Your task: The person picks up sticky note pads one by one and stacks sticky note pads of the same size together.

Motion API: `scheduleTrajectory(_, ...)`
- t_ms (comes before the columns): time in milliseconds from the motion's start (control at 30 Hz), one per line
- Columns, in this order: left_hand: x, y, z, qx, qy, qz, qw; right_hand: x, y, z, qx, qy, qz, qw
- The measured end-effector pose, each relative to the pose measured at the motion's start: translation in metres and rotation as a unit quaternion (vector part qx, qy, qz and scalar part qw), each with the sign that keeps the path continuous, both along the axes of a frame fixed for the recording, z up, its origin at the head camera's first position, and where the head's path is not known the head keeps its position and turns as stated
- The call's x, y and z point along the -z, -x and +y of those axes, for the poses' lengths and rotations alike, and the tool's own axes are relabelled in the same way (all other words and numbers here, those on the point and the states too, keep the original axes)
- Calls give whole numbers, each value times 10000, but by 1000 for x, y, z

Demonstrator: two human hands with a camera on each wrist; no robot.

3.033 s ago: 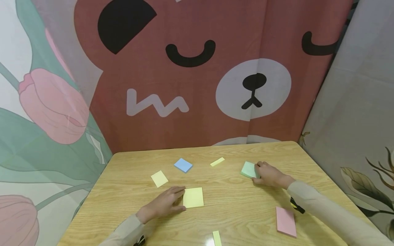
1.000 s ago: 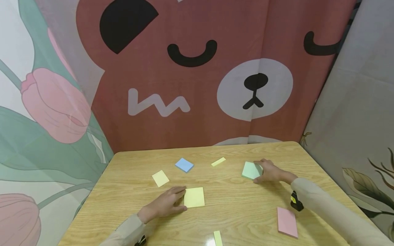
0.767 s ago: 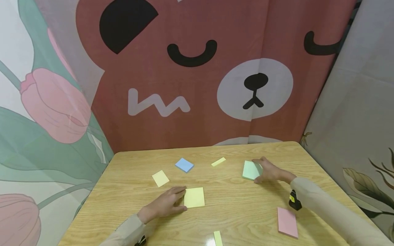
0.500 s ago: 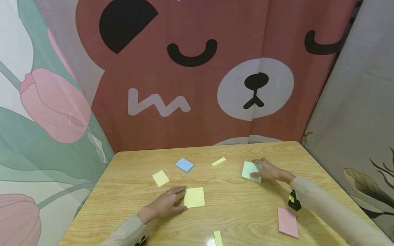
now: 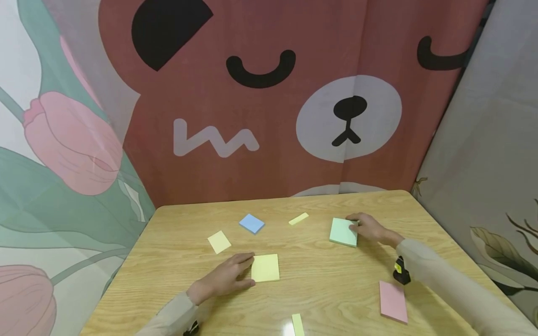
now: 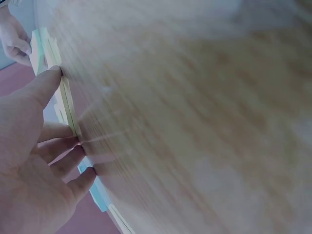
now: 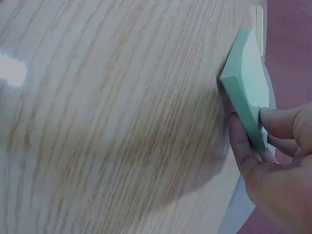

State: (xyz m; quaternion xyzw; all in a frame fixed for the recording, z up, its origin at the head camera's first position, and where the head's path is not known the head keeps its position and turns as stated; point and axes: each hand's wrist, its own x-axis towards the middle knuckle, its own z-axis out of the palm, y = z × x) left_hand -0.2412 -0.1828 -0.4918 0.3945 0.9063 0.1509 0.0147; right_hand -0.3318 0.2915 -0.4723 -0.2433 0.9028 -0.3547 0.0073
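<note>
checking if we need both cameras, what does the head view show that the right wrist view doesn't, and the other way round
Only the head view: the left hand touching the large yellow pad, plus the blue pad and pink pad.
Only the right wrist view: a finger on the table side of the green pad.
Both: the right hand with its thumb on that pad, and the wooden table.

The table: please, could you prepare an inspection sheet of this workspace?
Surface: wooden table, bright reflection near the front.
Job's things: green pad; large yellow pad, lying flat.
Clutter: blue pad, pink pad, small yellow square, far yellow strip, near yellow strip.
Hands: right hand pinches the green pad, thumb on top; left hand rests at the large yellow pad's left edge.
Cables: nothing seen.
Surroundings: bear-print cloth behind, flower-print cloth left, plant-print cloth right.
</note>
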Motion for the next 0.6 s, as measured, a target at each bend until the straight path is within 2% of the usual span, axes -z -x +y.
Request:
scheduleTrajectory(200,-1,0,0,-22,19,-26,10000,2,1,1,277,57,-289,9992)
scheduleTrajectory(433,-4,0,-1,-38,45,-152,9999,2,-1,2,308,101,-337,9989)
scheduleTrajectory(600,-5,1,-3,-40,72,-371,9993,4,0,3,347,121,-371,9986)
